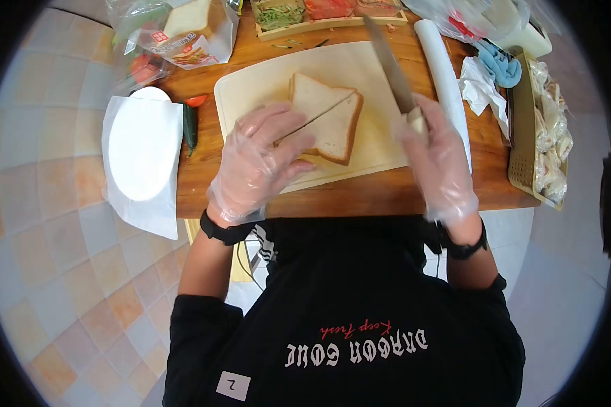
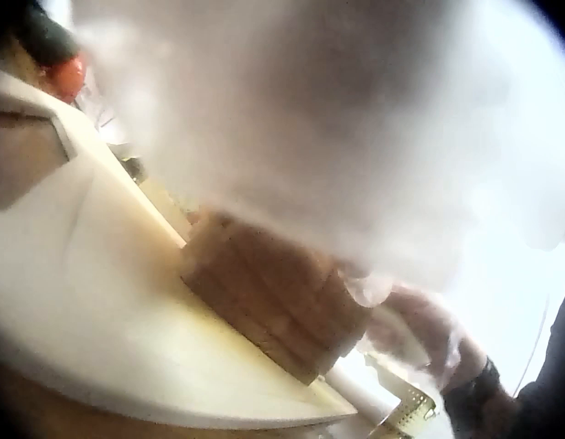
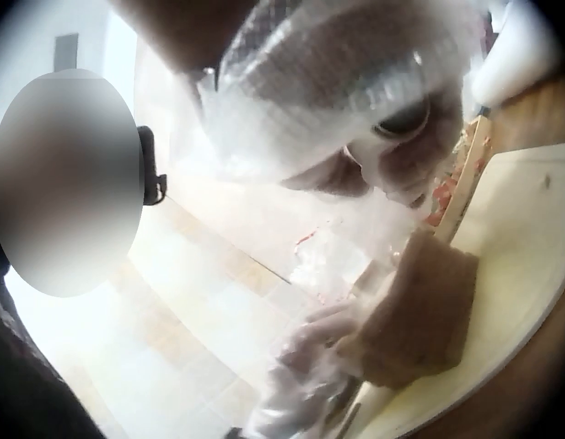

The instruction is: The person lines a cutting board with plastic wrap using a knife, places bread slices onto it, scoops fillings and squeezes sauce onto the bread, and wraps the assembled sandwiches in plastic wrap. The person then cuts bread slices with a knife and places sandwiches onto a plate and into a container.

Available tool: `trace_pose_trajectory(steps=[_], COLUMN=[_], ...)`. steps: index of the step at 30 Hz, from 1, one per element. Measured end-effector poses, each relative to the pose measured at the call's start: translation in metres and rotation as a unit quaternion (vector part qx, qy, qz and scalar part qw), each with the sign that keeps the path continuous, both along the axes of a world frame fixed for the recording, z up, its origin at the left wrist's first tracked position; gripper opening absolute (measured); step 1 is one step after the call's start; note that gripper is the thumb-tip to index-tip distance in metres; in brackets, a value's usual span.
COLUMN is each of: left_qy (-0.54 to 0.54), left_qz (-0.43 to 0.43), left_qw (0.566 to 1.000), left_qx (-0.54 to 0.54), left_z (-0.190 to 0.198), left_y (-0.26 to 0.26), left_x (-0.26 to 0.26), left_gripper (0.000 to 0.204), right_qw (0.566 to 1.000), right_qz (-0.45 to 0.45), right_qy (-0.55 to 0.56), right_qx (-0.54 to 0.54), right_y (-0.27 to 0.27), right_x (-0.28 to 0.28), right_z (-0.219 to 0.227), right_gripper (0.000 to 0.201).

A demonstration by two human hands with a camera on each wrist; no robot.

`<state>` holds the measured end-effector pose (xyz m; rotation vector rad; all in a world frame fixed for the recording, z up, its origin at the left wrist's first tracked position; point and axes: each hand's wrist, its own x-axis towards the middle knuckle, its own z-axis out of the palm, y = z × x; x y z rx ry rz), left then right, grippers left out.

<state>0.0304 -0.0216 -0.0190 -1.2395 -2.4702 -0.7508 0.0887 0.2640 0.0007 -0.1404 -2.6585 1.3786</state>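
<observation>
A stack of sliced bread (image 1: 328,129) with brown crusts, split by a diagonal cut, lies on the pale cutting board (image 1: 248,85). My left hand (image 1: 258,152), in a clear plastic glove, is at the stack's left side, fingers loosely spread and fingertips at its edge. In the right wrist view, that gloved hand (image 3: 305,366) overlaps the crust side. My right hand (image 1: 438,156), gloved too, grips a knife (image 1: 390,64) by its handle over the board's right side. The blade points away from me, clear of the bread. Close up, glove blur fills much of the left wrist view.
A white roll (image 1: 445,88) lies right of the board, before crumpled tissue (image 1: 482,85) and a basket (image 1: 523,129) of wrapped food. Behind is a wooden tray (image 1: 332,25) of shredded fillings. At left are bagged bread (image 1: 190,34), a cucumber piece (image 1: 189,129) and white paper (image 1: 139,149).
</observation>
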Motion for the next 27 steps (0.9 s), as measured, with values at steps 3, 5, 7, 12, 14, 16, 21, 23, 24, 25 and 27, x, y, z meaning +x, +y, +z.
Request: trace_pose_trajectory(steps=[3, 5, 7, 12, 14, 16, 21, 23, 24, 25, 27], left_qy=[0.007, 0.021, 0.023, 0.007, 0.027, 0.032, 0.046, 0.023, 0.023, 0.022, 0.019], left_qz=[-0.026, -0.022, -0.014, 0.006, 0.020, 0.010, -0.013, -0.038, -0.039, -0.040, -0.044], left_qw=[1.000, 0.999, 0.999, 1.000, 0.999, 0.999, 0.998, 0.999, 0.999, 0.999, 0.998], left_qx=[-0.002, 0.013, 0.019, 0.026, 0.033, 0.033, 0.035, 0.028, 0.027, 0.029, 0.031], left_z=[0.000, -0.004, -0.009, -0.011, -0.006, -0.005, -0.005, -0.002, -0.002, -0.003, -0.004], left_y=[0.004, 0.011, 0.014, 0.017, 0.014, 0.009, 0.004, 0.003, 0.003, 0.004, 0.005], left_x=[-0.007, -0.010, -0.009, -0.006, -0.002, -0.001, -0.008, -0.012, -0.012, -0.012, -0.012], left_gripper=[0.049, 0.047, 0.046, 0.043, 0.041, 0.040, 0.037, 0.036, 0.036, 0.036, 0.036], right_qw=[0.993, 0.992, 0.992, 0.991, 0.986, 0.986, 0.982, 0.981, 0.981, 0.982, 0.984], right_qz=[0.037, 0.075, 0.067, 0.063, 0.115, 0.124, 0.133, 0.130, 0.129, 0.129, 0.127], right_qy=[-0.078, -0.094, -0.101, -0.109, -0.113, -0.084, -0.053, -0.039, -0.038, -0.044, -0.052], right_qx=[-0.075, -0.041, -0.034, -0.035, 0.047, 0.074, 0.125, 0.138, 0.137, 0.127, 0.117], right_y=[-0.012, -0.016, -0.023, -0.035, -0.039, -0.043, -0.060, -0.064, -0.064, -0.065, -0.065], right_x=[0.031, 0.044, 0.048, 0.059, 0.060, 0.058, 0.051, 0.052, 0.053, 0.054, 0.056], right_z=[0.031, 0.037, 0.037, 0.036, 0.042, 0.040, 0.031, 0.028, 0.028, 0.030, 0.029], right_gripper=[0.048, 0.052, 0.052, 0.056, 0.060, 0.061, 0.065, 0.065, 0.065, 0.065, 0.065])
